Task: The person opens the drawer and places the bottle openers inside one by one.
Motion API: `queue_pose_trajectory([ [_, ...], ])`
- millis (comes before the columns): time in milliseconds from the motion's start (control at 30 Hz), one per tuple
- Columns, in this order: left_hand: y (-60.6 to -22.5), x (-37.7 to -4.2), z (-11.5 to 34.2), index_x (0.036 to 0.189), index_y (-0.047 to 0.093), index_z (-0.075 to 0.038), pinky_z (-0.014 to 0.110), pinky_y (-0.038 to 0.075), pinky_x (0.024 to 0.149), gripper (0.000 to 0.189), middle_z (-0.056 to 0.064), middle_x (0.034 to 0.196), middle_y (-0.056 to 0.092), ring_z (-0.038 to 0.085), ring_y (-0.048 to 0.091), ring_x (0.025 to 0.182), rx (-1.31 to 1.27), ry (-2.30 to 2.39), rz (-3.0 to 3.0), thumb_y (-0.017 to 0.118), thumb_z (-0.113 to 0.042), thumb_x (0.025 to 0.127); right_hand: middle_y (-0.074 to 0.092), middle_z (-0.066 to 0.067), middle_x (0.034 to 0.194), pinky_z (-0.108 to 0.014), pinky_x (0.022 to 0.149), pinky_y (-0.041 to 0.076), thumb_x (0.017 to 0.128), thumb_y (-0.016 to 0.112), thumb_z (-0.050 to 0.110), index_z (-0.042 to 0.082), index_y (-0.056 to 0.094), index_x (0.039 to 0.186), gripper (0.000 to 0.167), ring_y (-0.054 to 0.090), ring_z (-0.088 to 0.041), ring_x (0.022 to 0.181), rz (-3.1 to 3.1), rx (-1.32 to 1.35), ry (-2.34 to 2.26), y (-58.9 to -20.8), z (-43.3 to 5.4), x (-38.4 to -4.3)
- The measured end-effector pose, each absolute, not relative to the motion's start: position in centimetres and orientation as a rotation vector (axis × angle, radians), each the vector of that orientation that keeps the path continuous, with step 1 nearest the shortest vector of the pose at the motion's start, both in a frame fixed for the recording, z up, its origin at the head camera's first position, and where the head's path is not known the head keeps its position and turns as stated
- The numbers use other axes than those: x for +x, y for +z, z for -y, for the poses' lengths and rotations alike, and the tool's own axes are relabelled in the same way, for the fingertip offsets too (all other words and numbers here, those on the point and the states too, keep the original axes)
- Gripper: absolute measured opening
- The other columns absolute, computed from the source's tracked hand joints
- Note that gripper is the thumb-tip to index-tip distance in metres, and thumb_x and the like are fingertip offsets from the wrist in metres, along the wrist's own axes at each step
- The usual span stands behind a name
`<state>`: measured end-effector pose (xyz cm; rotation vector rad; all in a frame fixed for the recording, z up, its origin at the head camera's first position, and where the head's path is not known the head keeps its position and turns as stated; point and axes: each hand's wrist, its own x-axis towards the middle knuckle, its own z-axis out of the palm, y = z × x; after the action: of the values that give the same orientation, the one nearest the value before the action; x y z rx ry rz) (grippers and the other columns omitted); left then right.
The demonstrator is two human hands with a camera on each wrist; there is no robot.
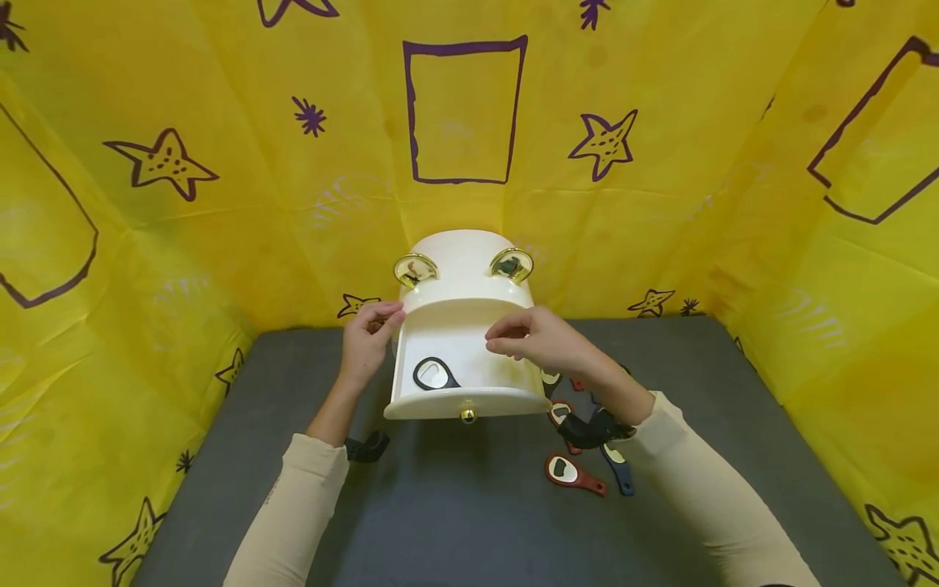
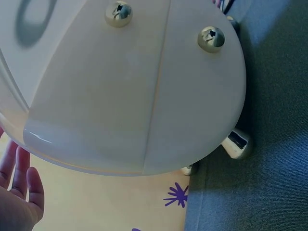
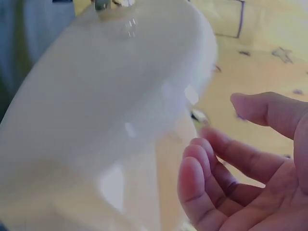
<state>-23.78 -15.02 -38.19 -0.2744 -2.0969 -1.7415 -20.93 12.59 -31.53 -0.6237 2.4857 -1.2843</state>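
Seen from the head camera, with twelve o'clock at the far wall, a glossy white round-topped box [image 1: 462, 277] stood on the dark grey cloth-like tabletop [image 1: 440, 522]. Its white curved-front drawer [image 1: 484, 363] jutted towards six o'clock, with a small round gold knob [image 1: 469, 416] in the middle of its front. A black-rimmed, silver-centred bottle opener [image 1: 434, 375] lay inside at the drawer's eight o'clock, near the front panel.

The left hand [image 1: 369, 338] was at the drawer's nine-to-ten o'clock, its fingers loosely extended at the box's edge; whether they pressed there could not be told. The right hand [image 1: 539, 336] hung over the drawer's two-to-three o'clock, its fingers softly bent, the thumb apart from them in the right wrist view, and nothing held.

The box looked stiff and light for its bulk, probably lacquered and slippery, so flat fingers on its side seemed wise for steadying it. The drawer would likely slide best by the knob or a push at the centre of its front; off-centre force might make it bind. The opener seemed thin, rigid and hardly fragile, best pinched across its rim or by its narrow end. At four to five o'clock, outside the box, lay a red-rimmed opener [image 1: 578, 477] and a blue-handled opener [image 1: 620, 471].
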Motion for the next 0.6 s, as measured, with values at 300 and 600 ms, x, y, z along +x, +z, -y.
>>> queue_pose_trajectory([
  [300,-38.2,-23.6,15.0,0.107,0.067,0.014,0.009,0.044,0.07,0.024,0.031,0.114,0.062,-0.004,0.055,0.087,-0.256,-1.745,2.101,0.069,-0.001,0.088,0.07,-0.013,0.102,-0.029,0.07,0.053,0.094,0.065,0.023,0.0,0.068,0.112,0.029,0.062,-0.017,0.081,-2.568,-0.529,-1.303,-32.5,-18.2,-19.3],
  [600,-38.1,-23.6,14.9,0.108,0.068,0.013,0.009,0.044,0.068,0.025,0.03,0.115,0.062,-0.003,0.054,0.084,-0.253,-1.735,2.113,0.069,-0.002,0.088,0.069,-0.014,0.103,-0.027,0.065,0.052,0.094,0.065,0.023,0.001,0.068,0.112,0.028,0.059,-0.012,0.075,-2.645,-0.366,-1.34,-35.4,-22.2,-17.4],
])
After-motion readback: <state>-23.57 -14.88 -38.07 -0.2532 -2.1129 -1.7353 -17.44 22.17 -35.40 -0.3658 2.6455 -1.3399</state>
